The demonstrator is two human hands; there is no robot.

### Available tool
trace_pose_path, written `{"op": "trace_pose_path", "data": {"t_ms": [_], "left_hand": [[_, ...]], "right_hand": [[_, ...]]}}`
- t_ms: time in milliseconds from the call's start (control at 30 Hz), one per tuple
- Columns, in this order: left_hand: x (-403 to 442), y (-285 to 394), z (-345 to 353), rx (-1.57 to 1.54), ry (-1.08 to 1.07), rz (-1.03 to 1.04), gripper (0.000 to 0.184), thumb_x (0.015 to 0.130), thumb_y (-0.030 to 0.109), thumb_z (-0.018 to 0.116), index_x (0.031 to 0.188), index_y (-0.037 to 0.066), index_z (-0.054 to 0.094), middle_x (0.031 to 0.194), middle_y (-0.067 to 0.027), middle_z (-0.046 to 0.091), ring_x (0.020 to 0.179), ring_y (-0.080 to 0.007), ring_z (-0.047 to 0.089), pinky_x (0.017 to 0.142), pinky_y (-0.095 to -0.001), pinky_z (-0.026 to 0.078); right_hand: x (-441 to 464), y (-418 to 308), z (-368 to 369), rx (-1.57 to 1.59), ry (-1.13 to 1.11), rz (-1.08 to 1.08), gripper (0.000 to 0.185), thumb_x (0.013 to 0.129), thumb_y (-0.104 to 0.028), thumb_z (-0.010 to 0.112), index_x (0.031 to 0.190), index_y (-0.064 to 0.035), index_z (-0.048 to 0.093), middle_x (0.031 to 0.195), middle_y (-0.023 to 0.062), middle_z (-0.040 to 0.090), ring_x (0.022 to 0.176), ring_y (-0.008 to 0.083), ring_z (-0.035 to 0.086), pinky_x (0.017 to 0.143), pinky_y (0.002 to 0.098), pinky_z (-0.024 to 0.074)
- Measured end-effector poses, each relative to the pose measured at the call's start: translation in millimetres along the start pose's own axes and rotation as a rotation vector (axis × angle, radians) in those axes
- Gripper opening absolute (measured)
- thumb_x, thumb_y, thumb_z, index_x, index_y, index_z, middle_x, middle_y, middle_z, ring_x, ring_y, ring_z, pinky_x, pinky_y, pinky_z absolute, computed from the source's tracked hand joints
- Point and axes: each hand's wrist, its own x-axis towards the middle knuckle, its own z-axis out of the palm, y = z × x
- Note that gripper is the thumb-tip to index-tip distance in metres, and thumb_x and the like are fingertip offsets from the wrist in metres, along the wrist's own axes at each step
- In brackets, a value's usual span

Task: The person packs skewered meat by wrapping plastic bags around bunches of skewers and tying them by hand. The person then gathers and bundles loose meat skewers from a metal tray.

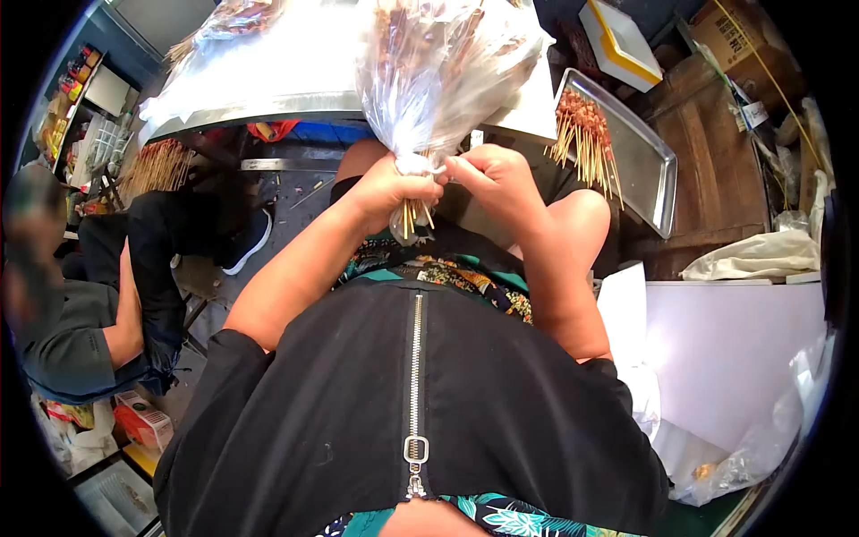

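A clear plastic bag [438,80] full of meat skewers stands up in front of me, its gathered neck low and stick ends poking out below. My left hand [398,190] is wrapped round the gathered neck and the sticks. At the right side of the neck, my right hand [490,174] pinches the twisted end of the plastic with thumb and fingers. The two hands are close together, above my lap. Behind the bag is the metal-edged table [268,106].
To the right, a metal tray [658,157] holds more skewers [586,134]. A white foam box [622,45] and a cardboard box [738,40] lie beyond. At the left sits another person [80,331], near bundled skewers [157,168]. A white panel [734,349] is at my right.
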Motion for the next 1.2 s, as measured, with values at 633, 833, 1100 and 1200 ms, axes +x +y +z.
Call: {"op": "trace_pose_path", "data": {"t_ms": [633,833,1100,1200], "left_hand": [[10,-19,29,-0.079,0.024,0.2,0.027,0.074,0.003,0.067,0.1,0.0,0.06,0.09,-0.0049,0.064,0.079,-0.0148,0.062,0.073,-0.028,0.051],[14,-18,15,0.02,0.043,0.119,0.025,0.072,0.007,0.069,0.095,0.003,0.06,0.083,-0.0015,0.061,0.074,-0.0114,0.058,0.065,-0.0256,0.047],[4,-15,28,0.082,0.047,0.179,0.025,0.07,0.002,0.064,0.095,0.002,0.059,0.083,-0.0006,0.06,0.073,-0.0102,0.058,0.065,-0.0236,0.046],[5,-15,30,0.114,0.059,0.233,0.026,0.072,0.001,0.063,0.098,0.002,0.059,0.084,-0.0009,0.061,0.075,-0.0105,0.059,0.067,-0.0242,0.047]], "right_hand": [[-19,23,21,1.553,0.068,0.479,0.018,0.088,-0.018,0.059,0.074,-0.0102,0.051,0.054,-0.0054,0.038,0.042,0.0035,0.03,0.036,0.0178,0.0237],[-21,-7,-2,0.999,-0.138,0.687,0.019,0.09,-0.023,0.058,0.076,-0.0119,0.051,0.056,-0.0081,0.037,0.043,0.0021,0.03,0.036,0.018,0.0215],[-18,-6,3,0.902,-0.147,0.738,0.032,0.09,-0.03,0.055,0.065,-0.0141,0.045,0.052,-0.0054,0.035,0.039,0.0063,0.026,0.034,0.0229,0.02],[-5,-15,8,0.971,-0.05,0.683,0.029,0.089,-0.025,0.054,0.064,-0.0119,0.046,0.051,-0.0032,0.036,0.038,0.0072,0.028,0.033,0.0241,0.0212]]}}
